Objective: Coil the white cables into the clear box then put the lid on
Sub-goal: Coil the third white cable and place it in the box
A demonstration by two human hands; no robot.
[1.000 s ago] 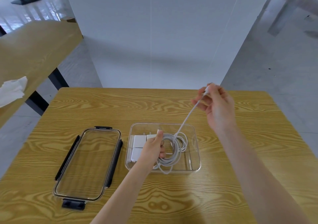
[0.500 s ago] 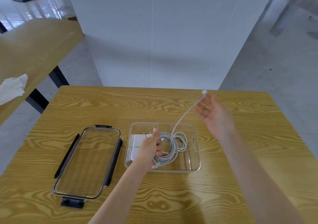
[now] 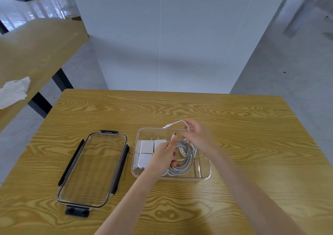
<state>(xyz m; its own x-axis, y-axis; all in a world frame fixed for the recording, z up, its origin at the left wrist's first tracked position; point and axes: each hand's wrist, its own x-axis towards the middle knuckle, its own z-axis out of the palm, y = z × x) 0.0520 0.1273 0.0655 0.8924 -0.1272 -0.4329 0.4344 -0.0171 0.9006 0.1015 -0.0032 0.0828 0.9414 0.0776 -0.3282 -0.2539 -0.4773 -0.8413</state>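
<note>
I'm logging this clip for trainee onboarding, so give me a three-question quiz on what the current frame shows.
1. True or false: the lid already sits on the clear box.
2. Which hand holds the coiled white cable down in the box? A) left hand B) right hand
3. Fill in: the white charger blocks sit in the box's ____ end.

Key:
1. False; it lies on the table, left of the box.
2. A; the right hand lifts the cable's loose end.
3. Left.

Both forearms are bare to the frame's edge, with no sleeves, rings, watches or gloves showing.
</note>
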